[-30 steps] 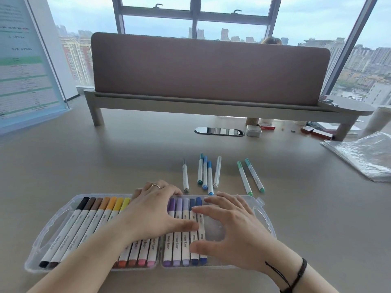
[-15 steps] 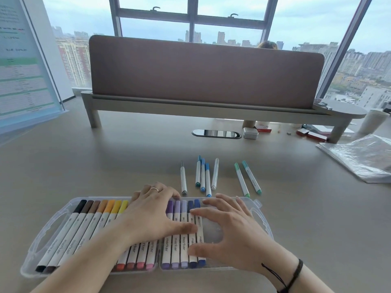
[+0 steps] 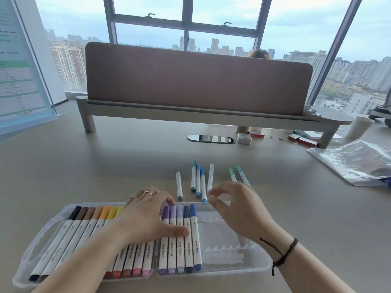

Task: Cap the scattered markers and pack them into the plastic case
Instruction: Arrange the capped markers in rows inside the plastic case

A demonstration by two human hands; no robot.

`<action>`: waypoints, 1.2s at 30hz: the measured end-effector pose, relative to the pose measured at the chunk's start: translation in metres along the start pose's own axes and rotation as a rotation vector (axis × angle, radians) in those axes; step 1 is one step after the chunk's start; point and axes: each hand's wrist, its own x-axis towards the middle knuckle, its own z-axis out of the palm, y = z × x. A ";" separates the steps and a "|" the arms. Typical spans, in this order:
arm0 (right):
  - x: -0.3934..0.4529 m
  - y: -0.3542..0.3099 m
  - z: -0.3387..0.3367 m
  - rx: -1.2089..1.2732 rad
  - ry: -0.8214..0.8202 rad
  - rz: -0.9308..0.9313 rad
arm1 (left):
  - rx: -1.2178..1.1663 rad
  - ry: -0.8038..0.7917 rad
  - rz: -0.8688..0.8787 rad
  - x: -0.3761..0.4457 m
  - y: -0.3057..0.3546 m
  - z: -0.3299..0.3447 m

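A clear plastic case [image 3: 243,259] lies open on the desk in front of me, with several capped markers [image 3: 179,240] lined up in its slots and bare slots at its right end. My left hand [image 3: 146,216] lies flat across the packed markers, thumb pressing on the purple and blue ones. My right hand [image 3: 239,210] hovers above the case's far right part with fingers loosely curled, holding nothing. Several loose markers lie on the desk behind the case: a grey one [image 3: 179,183], three blue ones [image 3: 198,180], a white one [image 3: 210,176] and two green ones [image 3: 238,175].
A desk shelf with a brown divider panel [image 3: 196,79] crosses the back. A cable slot [image 3: 211,138] and a small white box [image 3: 244,138] sit below it. Clear plastic bags [image 3: 357,161] lie at right, and a board [image 3: 19,66] stands at left.
My right hand has lifted off the case and moved away from me toward the loose markers. The left hand stays on the packed markers. The camera tilted up a little.
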 end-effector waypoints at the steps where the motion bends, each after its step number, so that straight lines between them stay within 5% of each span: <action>1: 0.011 0.002 -0.001 0.027 0.023 0.039 | 0.001 -0.004 0.001 0.000 -0.001 0.000; 10: 0.094 -0.003 0.022 -0.074 -0.154 0.172 | 0.008 -0.004 0.006 -0.003 0.000 -0.006; 27: 0.096 -0.006 0.028 -0.112 -0.057 0.295 | -0.006 -0.019 0.005 -0.004 -0.001 -0.008; 36: 0.095 0.007 0.030 0.216 -0.018 0.402 | -0.014 -0.015 0.001 -0.003 -0.008 -0.010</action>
